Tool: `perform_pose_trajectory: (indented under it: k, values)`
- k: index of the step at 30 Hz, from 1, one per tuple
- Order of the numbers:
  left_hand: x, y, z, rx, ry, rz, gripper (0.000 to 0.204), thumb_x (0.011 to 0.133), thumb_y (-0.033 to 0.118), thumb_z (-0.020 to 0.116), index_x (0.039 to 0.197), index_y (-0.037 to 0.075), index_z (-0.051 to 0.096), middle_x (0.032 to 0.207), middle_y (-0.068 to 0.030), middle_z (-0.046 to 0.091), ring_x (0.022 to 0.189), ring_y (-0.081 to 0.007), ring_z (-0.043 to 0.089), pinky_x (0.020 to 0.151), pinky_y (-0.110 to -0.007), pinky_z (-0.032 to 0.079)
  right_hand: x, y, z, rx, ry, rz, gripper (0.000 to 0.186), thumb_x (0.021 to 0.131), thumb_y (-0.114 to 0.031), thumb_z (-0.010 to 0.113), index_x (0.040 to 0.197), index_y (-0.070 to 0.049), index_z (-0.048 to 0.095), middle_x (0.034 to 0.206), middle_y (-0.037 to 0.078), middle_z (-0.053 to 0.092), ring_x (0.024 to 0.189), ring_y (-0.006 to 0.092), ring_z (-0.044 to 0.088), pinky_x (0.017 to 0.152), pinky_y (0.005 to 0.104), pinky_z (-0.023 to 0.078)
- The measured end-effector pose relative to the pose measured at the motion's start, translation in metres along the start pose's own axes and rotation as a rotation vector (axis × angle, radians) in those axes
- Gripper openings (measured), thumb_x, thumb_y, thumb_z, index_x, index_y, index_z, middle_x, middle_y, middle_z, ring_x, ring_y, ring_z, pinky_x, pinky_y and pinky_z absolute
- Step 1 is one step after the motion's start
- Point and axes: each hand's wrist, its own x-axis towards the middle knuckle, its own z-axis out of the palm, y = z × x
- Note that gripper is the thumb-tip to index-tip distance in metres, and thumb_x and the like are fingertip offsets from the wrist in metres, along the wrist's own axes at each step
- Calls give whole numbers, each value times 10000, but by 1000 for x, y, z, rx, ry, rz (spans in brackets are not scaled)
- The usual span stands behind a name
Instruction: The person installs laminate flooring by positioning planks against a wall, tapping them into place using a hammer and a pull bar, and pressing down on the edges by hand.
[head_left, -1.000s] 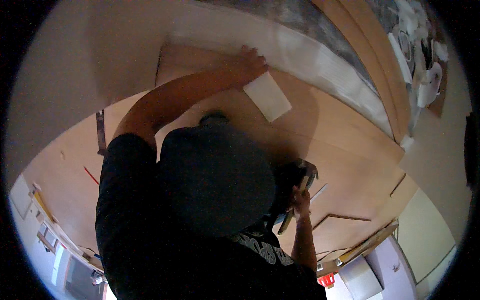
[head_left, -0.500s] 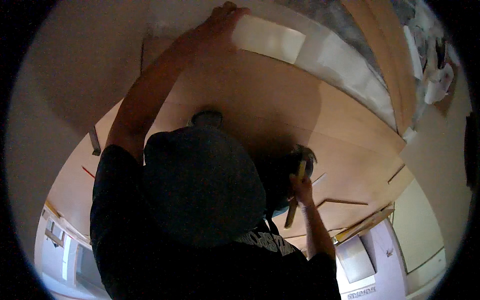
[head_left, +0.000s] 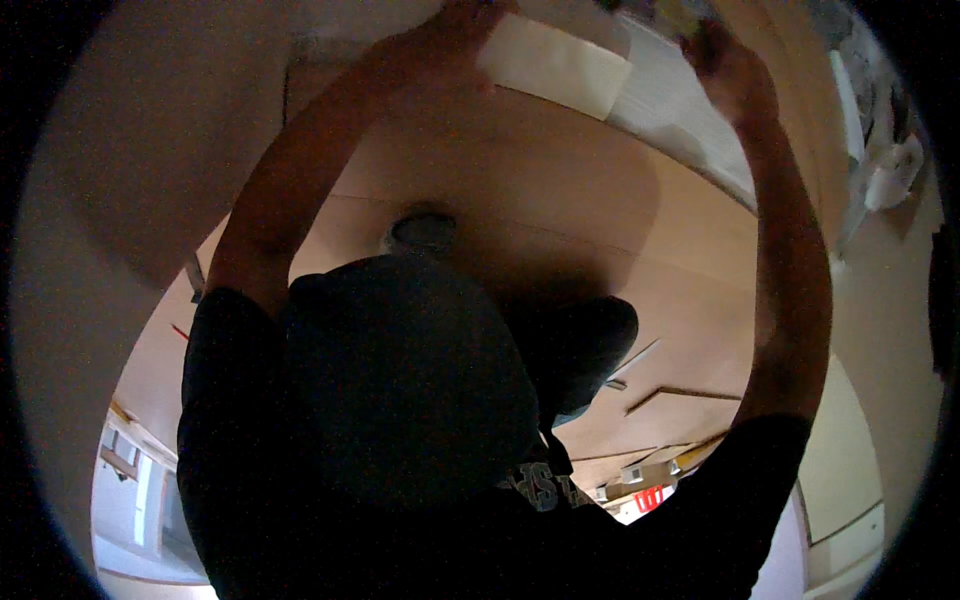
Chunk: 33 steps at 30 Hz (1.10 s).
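Note:
My left hand is at the top, holding the left end of a short pale board; its fingertips are cut off by the picture's edge. The board lies along the far edge of the wood-look floor panels. Raised at the upper right, my right hand is closed around a hammer with a yellowish handle. The hammer is blurred and partly out of view. Its dark head seems to be just beyond the pale board.
A whitish sheet runs past the panels' far edge. A brown board and crumpled white material are at the upper right. Narrow offcuts lie on the floor right of my bent knee. My shoe rests on the panels.
My right hand has swung from beside my knee up to the far edge, bringing the hammer with it. My left hand stays at the pale board, which appears slightly farther right.

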Motion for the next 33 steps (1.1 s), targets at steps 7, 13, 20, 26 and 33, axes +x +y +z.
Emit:
perform_pose_trajectory:
  k: [7, 13, 20, 26, 33]
  values:
    - [-22, -6, -18, 11, -33, -44, 1008, 581, 228, 928, 1437, 107, 409, 1337, -210, 471, 1209, -434, 470, 1047, -545, 432, 55, -53, -43, -423, -513, -22, 557, 1027, -304, 547, 1496, -34, 413, 1037, 205, 696, 849, 336, 628, 738, 433, 533]
    - [1, 1, -5, -42, -59, 25, 995, 586, 229, 927, 1430, 94, 415, 1326, -213, 479, 1204, -431, 472, 1043, -544, 429, 60, -4, -51, -195, -279, 224, 399, 1029, -303, 554, 1283, 3, 542, 1167, 195, 642, 980, 314, 618, 839, 418, 509]
    - [-53, -1, -37, 78, -46, -118, 981, 593, 230, 925, 1421, 79, 422, 1313, -216, 489, 1197, -427, 475, 1039, -542, 425, 54, -81, -52, -243, -363, -83, 506, 1043, -311, 525, 1449, -14, 468, 1166, 254, 667, 994, 379, 654, 822, 490, 517]
    - [-10, 5, -18, -1, -79, 19, 969, 598, 231, 923, 1414, 67, 428, 1301, -218, 498, 1192, -424, 478, 1035, -541, 422, 23, -23, -39, -372, -385, 63, 518, 1052, -335, 503, 1482, -49, 462, 1158, 234, 679, 940, 346, 648, 811, 479, 516]
    - [-14, -10, -15, 49, -71, 5, 955, 604, 232, 921, 1406, 52, 435, 1288, -221, 507, 1186, -420, 480, 1031, -540, 418, 36, -62, -55, -327, -655, 20, 521, 1059, -362, 486, 1497, -82, 445, 1120, 206, 690, 966, 339, 656, 851, 472, 515]
